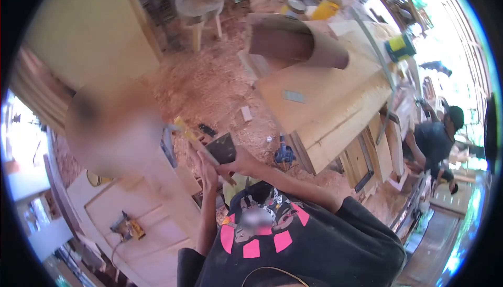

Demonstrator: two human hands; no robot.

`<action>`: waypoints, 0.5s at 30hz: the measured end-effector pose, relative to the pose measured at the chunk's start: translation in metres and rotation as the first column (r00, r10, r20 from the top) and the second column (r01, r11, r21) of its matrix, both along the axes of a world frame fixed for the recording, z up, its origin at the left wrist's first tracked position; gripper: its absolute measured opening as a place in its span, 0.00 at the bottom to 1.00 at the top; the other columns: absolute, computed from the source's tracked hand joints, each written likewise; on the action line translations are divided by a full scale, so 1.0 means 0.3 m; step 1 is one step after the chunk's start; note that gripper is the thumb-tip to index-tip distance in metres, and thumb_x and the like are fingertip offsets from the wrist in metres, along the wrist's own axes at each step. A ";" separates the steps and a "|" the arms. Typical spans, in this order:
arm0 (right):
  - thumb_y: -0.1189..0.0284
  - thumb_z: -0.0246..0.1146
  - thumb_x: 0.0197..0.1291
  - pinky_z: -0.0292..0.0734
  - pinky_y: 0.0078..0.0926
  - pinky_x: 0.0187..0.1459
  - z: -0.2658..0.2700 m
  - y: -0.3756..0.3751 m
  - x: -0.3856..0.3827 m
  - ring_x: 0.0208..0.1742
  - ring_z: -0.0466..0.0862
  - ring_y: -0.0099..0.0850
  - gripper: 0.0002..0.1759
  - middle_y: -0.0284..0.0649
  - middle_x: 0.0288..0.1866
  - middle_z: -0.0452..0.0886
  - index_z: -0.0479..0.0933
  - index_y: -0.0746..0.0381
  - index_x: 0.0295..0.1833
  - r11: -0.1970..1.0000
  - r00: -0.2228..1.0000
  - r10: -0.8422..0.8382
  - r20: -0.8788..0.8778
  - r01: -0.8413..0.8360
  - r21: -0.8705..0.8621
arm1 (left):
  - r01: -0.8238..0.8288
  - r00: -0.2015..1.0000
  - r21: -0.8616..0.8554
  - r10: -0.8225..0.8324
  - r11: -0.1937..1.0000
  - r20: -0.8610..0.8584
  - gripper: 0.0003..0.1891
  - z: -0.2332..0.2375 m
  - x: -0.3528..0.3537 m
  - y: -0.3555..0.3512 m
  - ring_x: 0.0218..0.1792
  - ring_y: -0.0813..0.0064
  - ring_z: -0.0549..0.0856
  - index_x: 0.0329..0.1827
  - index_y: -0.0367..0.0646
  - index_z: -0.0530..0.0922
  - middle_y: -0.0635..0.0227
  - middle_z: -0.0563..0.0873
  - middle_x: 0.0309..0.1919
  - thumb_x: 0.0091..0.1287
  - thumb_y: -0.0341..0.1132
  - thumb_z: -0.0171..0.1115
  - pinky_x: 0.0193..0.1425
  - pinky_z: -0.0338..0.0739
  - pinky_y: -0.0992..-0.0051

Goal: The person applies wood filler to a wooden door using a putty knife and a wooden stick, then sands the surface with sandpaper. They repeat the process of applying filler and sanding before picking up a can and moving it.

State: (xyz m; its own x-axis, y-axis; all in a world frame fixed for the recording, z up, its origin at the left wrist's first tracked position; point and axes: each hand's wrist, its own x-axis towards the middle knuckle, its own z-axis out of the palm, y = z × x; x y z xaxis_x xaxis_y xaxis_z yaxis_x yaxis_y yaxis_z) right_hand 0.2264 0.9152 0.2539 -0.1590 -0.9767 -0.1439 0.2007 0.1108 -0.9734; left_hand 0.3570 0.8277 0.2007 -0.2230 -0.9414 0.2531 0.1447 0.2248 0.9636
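My left hand (208,170) is closed round a narrow wooden strip (204,150), which slants up and left to a yellowish end. Fingers bent, my right hand (238,164) grips a dark, flat, square-cornered piece (222,149) right beside the strip. The two hands are close together in front of my black shirt, above the shavings on the floor. Just beyond the strip, a small black object (207,130) lies on the floor.
A workbench (325,98) to the right bears a brown roll (298,43) and a tin (400,47). At left are a panelled door (152,208) with a power tool (128,228) on it and a blurred person (112,130). A stool (199,3) stands ahead; another person (432,137) is far right.
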 end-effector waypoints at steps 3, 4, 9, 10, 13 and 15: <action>0.71 0.80 0.56 0.84 0.27 0.50 0.080 -0.013 0.007 0.48 0.87 0.26 0.21 0.37 0.48 0.89 0.83 0.66 0.53 0.976 0.999 0.025 -0.031 -0.018 0.215 | -0.080 0.996 -0.035 0.079 0.996 -0.045 0.46 0.049 0.124 -0.131 0.66 0.64 0.73 0.86 0.41 0.52 0.58 0.71 0.71 0.75 0.55 0.65 0.71 0.70 0.62; 0.72 0.78 0.58 0.84 0.26 0.48 0.088 -0.009 0.009 0.47 0.87 0.26 0.18 0.37 0.47 0.88 0.83 0.67 0.51 0.959 0.997 0.080 -0.015 -0.073 0.275 | -0.293 0.950 -0.179 0.308 0.939 0.060 0.50 0.037 0.231 -0.248 0.68 0.62 0.73 0.86 0.41 0.52 0.57 0.71 0.72 0.72 0.53 0.71 0.73 0.69 0.61; 0.79 0.77 0.58 0.84 0.25 0.41 0.113 0.016 0.047 0.39 0.87 0.25 0.15 0.33 0.42 0.88 0.83 0.65 0.49 0.990 0.994 -0.017 -0.108 0.032 0.140 | -0.587 0.052 -0.731 0.917 0.349 0.396 0.50 0.251 1.020 -0.813 0.79 0.49 0.66 0.80 0.43 0.66 0.50 0.72 0.77 0.58 0.52 0.81 0.82 0.59 0.51; 0.80 0.77 0.57 0.85 0.25 0.42 0.094 0.016 0.040 0.38 0.88 0.24 0.16 0.33 0.42 0.88 0.83 0.65 0.50 0.988 0.995 -0.052 -0.085 0.063 0.139 | -0.643 -0.120 -0.672 0.818 0.368 0.562 0.51 0.297 1.076 -0.842 0.81 0.50 0.64 0.81 0.46 0.67 0.51 0.71 0.78 0.56 0.56 0.81 0.82 0.58 0.50; 0.81 0.78 0.56 0.85 0.25 0.42 0.096 0.024 0.028 0.39 0.88 0.23 0.17 0.33 0.42 0.89 0.84 0.65 0.51 0.967 0.997 -0.069 -0.042 0.077 0.241 | -0.743 -0.037 -0.273 0.370 0.611 0.928 0.52 0.256 1.239 -0.926 0.83 0.45 0.58 0.81 0.54 0.67 0.52 0.67 0.80 0.52 0.59 0.81 0.82 0.58 0.49; 0.81 0.78 0.56 0.85 0.25 0.43 0.111 0.014 0.011 0.39 0.88 0.23 0.17 0.34 0.43 0.89 0.84 0.65 0.52 0.962 0.998 -0.019 -0.064 0.036 0.271 | -0.703 0.015 -0.234 0.343 0.671 0.939 0.52 0.017 1.424 -1.042 0.82 0.42 0.56 0.81 0.57 0.68 0.52 0.65 0.81 0.51 0.58 0.81 0.82 0.57 0.48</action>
State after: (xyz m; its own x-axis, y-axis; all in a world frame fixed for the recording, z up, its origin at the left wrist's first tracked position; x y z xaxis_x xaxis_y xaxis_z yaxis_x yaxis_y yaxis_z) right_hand 0.2296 0.9195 0.2872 -0.2020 -0.8971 -0.3930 0.1493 0.3684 -0.9176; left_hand 0.7842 0.5152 0.2057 0.4789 -0.8747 0.0744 -0.8408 -0.4328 0.3252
